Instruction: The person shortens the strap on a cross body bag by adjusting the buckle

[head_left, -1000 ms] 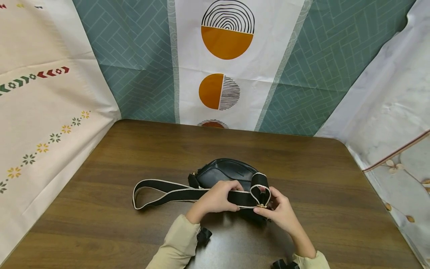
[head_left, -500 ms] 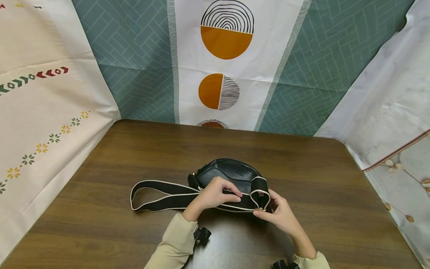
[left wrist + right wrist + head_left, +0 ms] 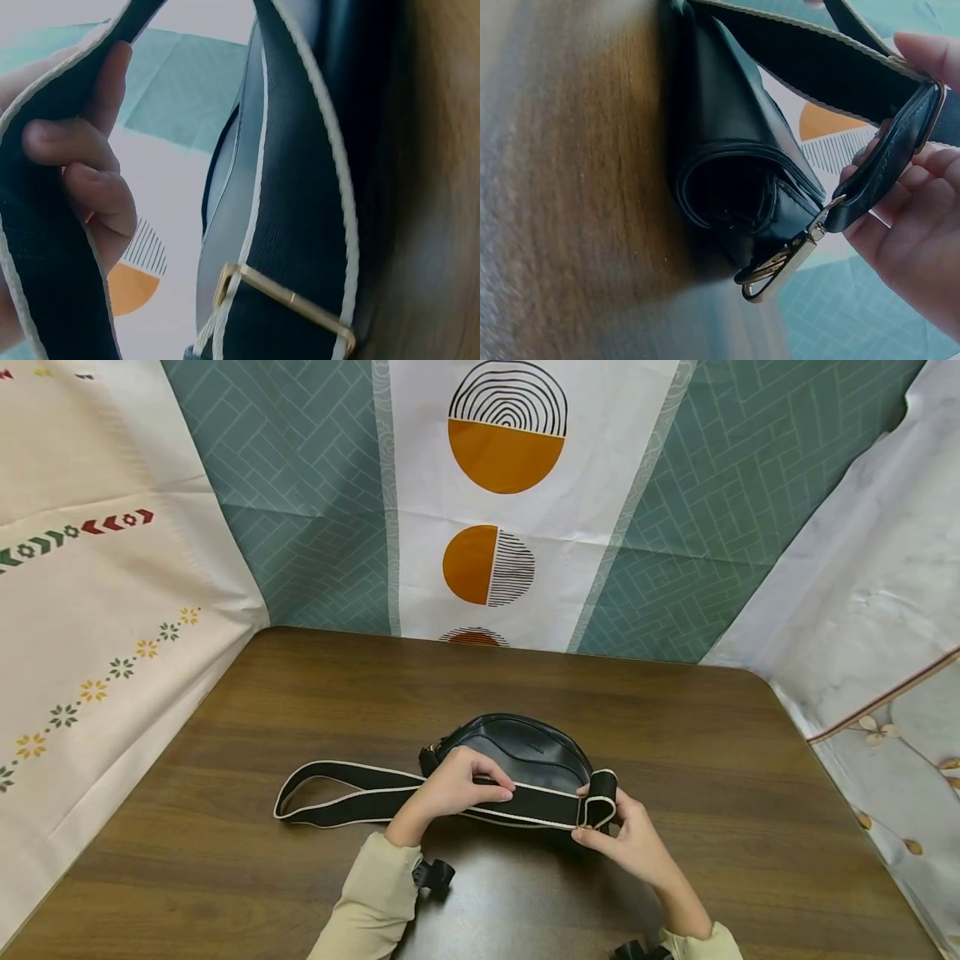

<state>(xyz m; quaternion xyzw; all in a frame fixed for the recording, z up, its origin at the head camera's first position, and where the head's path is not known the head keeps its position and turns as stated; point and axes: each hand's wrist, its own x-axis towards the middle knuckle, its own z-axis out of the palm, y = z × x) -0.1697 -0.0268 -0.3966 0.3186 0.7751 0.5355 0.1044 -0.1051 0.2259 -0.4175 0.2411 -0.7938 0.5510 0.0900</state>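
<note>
A black leather bag (image 3: 517, 747) lies on the table with its black strap (image 3: 551, 804), edged in white, stretched across its front. My left hand (image 3: 457, 785) pinches the strap near the bag's middle; in the left wrist view, its curled fingers (image 3: 82, 146) lie over the band. At the bag's right end my right hand (image 3: 626, 835) grips the strap beside a gold slide buckle (image 3: 582, 812), where the band folds into a small loop (image 3: 602, 797). The right wrist view shows a gold clasp (image 3: 784, 262) hanging from the strap's leather end (image 3: 885, 161) near the bag's side.
The brown wooden table (image 3: 360, 693) spreads around the bag. A long strap loop (image 3: 330, 793) reaches out to the left. Patterned cloths (image 3: 315, 510) hang behind and at both sides. Black wrist straps (image 3: 433, 875) sit at the sleeve cuffs.
My left hand has slid left along the strap, and the long left loop reaches further left. The small loop by my right hand has shrunk and shifted right; the right hand moved slightly.
</note>
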